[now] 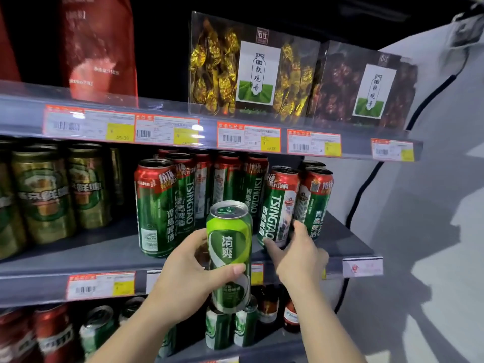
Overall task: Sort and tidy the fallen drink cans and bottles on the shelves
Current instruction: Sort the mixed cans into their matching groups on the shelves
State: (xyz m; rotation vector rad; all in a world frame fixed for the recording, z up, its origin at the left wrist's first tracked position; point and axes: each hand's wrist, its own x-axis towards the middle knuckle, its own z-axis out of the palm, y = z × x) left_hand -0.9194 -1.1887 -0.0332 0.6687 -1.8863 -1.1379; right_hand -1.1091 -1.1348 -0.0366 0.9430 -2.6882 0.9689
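Note:
My left hand (183, 273) grips a light-green beer can (230, 247) upright in front of the middle shelf (78, 258), fingers and thumb curled round its lower half. My right hand (296, 250) holds the base of a green-and-red Tsingtao can (279, 203) that stands on the middle shelf near the right end, thumb on its left side and fingers on its right. Several more Tsingtao cans (162, 205) stand upright in rows behind and to the left of it.
Gold-green beer cans (44, 192) stand at the left of the middle shelf. The lower shelf holds red cans (49, 334), green cans (230, 328) and dark bottles (289, 315). Tea boxes (251, 69) and a red bag (97, 45) sit on the top shelf. A white wall with a black cable (366, 189) lies right.

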